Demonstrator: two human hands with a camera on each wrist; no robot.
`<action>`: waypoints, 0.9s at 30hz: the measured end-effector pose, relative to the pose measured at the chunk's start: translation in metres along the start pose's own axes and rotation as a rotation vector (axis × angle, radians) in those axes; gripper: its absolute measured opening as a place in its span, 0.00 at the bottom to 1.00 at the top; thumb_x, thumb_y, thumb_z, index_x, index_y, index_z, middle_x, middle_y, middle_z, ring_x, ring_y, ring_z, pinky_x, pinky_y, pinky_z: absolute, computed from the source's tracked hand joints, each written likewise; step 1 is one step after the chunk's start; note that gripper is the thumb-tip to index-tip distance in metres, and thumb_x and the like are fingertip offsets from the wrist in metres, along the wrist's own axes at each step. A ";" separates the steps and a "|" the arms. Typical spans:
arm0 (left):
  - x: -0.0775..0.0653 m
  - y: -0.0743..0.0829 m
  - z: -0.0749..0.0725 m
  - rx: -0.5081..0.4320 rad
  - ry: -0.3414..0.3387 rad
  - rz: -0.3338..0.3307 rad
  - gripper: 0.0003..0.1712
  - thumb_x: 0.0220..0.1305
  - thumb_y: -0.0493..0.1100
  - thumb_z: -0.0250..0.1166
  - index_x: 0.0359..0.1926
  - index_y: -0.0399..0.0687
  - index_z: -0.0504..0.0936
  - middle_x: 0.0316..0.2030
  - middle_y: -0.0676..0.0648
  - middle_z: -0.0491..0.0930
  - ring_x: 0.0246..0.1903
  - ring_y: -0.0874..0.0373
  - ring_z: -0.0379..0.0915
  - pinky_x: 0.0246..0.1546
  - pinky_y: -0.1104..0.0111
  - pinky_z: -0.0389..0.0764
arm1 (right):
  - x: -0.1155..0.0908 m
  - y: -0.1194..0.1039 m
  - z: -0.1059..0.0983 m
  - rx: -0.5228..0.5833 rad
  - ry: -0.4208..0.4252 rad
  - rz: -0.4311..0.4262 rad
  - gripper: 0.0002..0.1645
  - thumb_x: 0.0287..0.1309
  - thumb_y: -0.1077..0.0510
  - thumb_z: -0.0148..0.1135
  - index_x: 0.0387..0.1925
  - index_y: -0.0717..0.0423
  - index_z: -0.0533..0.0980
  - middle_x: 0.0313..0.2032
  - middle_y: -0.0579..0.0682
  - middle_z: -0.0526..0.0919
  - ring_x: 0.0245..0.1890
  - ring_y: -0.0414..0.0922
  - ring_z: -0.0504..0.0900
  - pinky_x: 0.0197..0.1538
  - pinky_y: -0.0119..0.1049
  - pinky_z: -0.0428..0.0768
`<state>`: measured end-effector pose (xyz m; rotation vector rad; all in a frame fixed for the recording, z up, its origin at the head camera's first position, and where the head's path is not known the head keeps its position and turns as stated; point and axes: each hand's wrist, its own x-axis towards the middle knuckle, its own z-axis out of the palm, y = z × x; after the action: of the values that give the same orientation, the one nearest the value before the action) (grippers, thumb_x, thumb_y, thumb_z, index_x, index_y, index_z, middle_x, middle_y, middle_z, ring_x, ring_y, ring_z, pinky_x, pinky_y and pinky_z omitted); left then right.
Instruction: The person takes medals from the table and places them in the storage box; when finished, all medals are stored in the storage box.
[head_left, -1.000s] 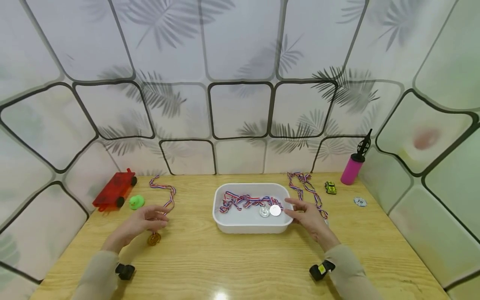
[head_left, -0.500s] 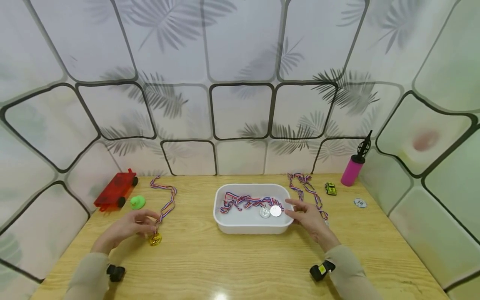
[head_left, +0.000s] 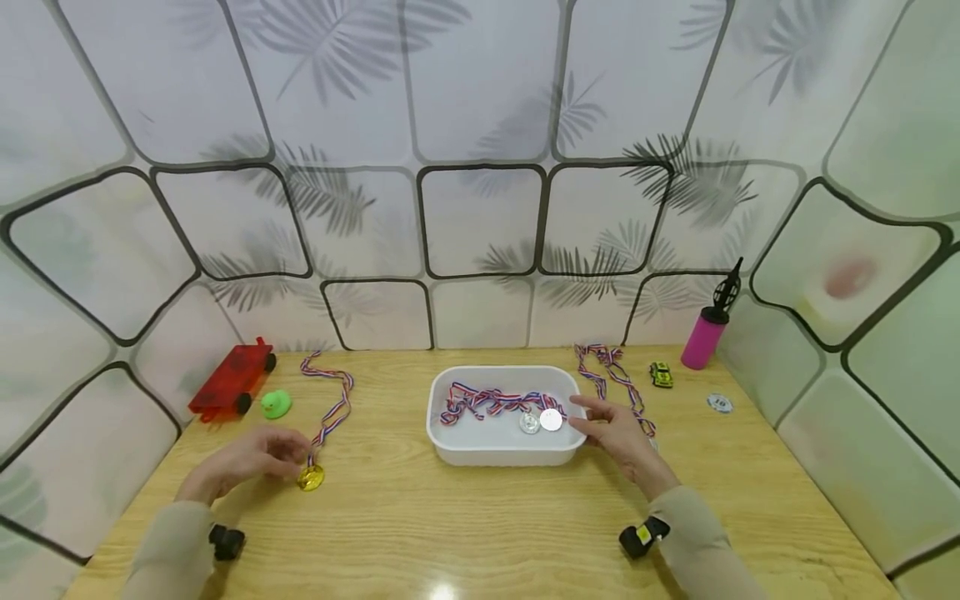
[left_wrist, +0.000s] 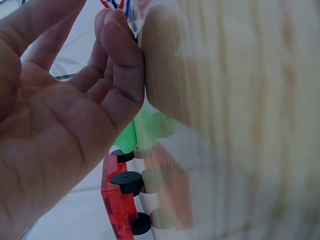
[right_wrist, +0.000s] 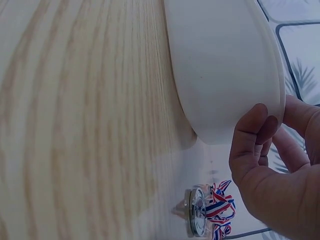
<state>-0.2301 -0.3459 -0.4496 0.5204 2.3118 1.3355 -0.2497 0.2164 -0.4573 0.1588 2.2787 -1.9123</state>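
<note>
My left hand rests by the table at left, its loosely bent fingers beside a gold medal on a red, white and blue ribbon. Nothing shows between thumb and fingers in the left wrist view. A white plastic tub stands in the middle, and my right hand pinches its right rim, thumb outside and fingers over the edge. Inside lie two silver medals with tangled striped ribbons. Another medal with its ribbon lies right of the tub, partly behind my right hand.
A red toy car body with black wheels and a green rubber duck stand at the left. Toward the right are a small yellow toy car, a poker chip and a pink hand pump by the patterned wall.
My left hand has shifted left and toward me, off the ribbon it covered, and the gold medal now lies in fuller view. The right hand stays at the tub's rim.
</note>
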 end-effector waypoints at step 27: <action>0.010 0.010 0.014 0.223 -0.100 0.069 0.18 0.49 0.35 0.73 0.42 0.38 0.78 0.31 0.45 0.73 0.31 0.61 0.64 0.29 0.73 0.67 | -0.002 -0.003 0.001 -0.014 0.003 0.025 0.31 0.61 0.60 0.66 0.65 0.58 0.71 0.40 0.51 0.67 0.38 0.42 0.73 0.41 0.30 0.82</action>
<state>-0.2304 -0.3261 -0.4485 0.7261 2.3917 1.0610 -0.2482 0.2146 -0.4538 0.1885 2.2805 -1.8849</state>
